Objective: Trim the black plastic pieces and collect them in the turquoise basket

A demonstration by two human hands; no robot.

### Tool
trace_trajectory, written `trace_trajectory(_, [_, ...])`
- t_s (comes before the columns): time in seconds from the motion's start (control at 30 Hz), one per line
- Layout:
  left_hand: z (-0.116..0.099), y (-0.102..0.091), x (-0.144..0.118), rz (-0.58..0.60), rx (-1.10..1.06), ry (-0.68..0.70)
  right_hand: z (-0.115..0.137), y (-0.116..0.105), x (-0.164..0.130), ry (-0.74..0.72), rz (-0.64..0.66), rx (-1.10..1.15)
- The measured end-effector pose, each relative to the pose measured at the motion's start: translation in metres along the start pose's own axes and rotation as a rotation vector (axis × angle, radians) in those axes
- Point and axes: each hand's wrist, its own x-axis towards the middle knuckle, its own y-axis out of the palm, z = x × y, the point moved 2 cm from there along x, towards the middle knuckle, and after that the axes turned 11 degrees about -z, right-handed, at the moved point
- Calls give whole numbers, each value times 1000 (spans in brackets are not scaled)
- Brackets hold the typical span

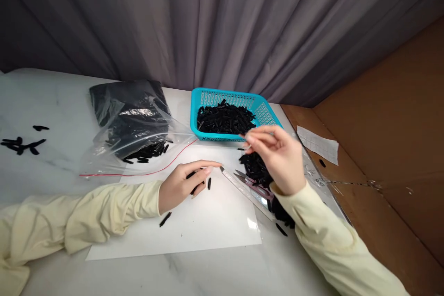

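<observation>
My left hand (181,185) is curled low over the white sheet (222,222), with small black strips (193,176) showing between its fingers. Its index finger points right, close to the tip of a slim pale pointed tool (243,189). Scissors with pinkish handles (258,188) lie beside that tool, partly under a pile of black strips (252,166). Above the pile, my right hand (280,157) is raised just in front of the blue basket (222,137), thumb and fingers pinched together. A thin pale bit shows at its fingertips, too small to name.
Black strips fill part of the basket. On the left lies a clear zip bag (114,152) of black pieces. Loose strips (22,144) are at the far left. A paper slip (318,144) rests on the brown cardboard (391,148) at right; a grey curtain (194,23) hangs behind.
</observation>
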Motion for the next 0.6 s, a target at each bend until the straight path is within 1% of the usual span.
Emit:
trace_trajectory(0.07, [0,-1,1,2,-20,-42,1,4,23,-149,56,-201])
trace_trajectory(0.13, [0,-1,1,1,-37,-58,3,9,29,-343,104,-456])
trace_trajectory(0.2, [1,-1,1,1,-58,-64,8,15,14,-495,178,-596])
trace_trajectory(0.23, [2,-1,1,2,-69,-68,12,17,1,-534,239,-608])
trace_trajectory(0.27, [3,-1,1,4,-78,-70,15,20,-14,-540,296,-606])
trace_trajectory(0.33, [4,-1,2,6,-94,-71,19,24,-43,-482,393,-602])
trace_trajectory(0.4, [6,0,1,6,-117,-74,20,27,-65,-476,430,-619])
trace_trajectory(0.47, [7,0,1,-2,-148,-80,19,31,-76,-511,432,-668])
trace_trajectory(0.6, [8,0,2,-7,-175,-91,15,37,-82,-616,392,-762])
